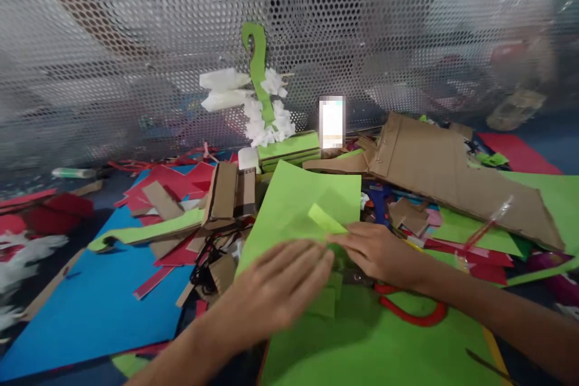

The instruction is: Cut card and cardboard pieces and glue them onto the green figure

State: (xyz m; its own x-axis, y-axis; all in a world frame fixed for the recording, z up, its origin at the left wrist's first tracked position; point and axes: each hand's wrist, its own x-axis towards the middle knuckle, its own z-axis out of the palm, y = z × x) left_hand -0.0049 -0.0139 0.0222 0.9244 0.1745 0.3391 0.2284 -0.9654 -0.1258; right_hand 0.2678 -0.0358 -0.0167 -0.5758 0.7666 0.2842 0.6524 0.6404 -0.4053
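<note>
A narrow green paper strip sticks out from the fingers of my right hand, which pinches it above a large green sheet. My left hand meets it from the left, its fingers together and slightly blurred; what lies beneath them is hidden. Red-handled scissors lie on another green sheet below my right hand, their blades partly covered. Small green paper pieces lie just below the fingers.
A green paper swan-like neck with white tufts stands on a green box at the back. Brown cardboard lies to the right, blue sheet and red scraps to the left. A perforated metal panel rises behind; a bright blurred screen stands before it.
</note>
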